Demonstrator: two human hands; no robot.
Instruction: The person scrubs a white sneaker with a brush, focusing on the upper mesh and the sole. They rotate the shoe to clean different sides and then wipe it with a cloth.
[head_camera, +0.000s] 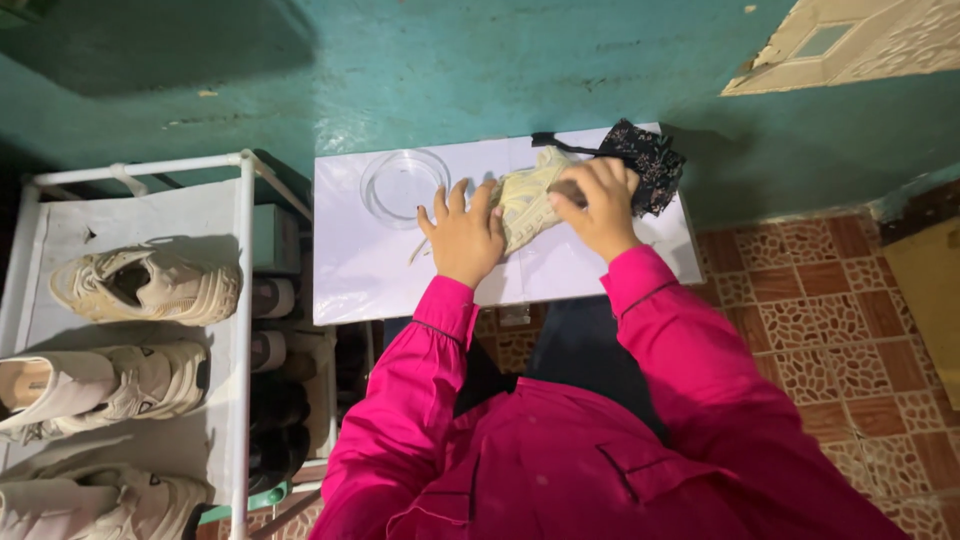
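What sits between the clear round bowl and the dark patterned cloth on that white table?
In the head view, the pale yellow shoe lies between the clear bowl and dark patterned cloth, with the left hand and right hand on it.

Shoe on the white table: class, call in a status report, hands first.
Left hand flat on pale shoe, pinning it. Right hand closed on a small item against the shoe, cannot tell what. Clear bowl left, dark patterned cloth right, neither in the way.

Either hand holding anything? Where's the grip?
Left hand presses on the pale yellow mesh shoe, near its middle. Right hand grips a small brown object at the shoe's far end; identity unclear.
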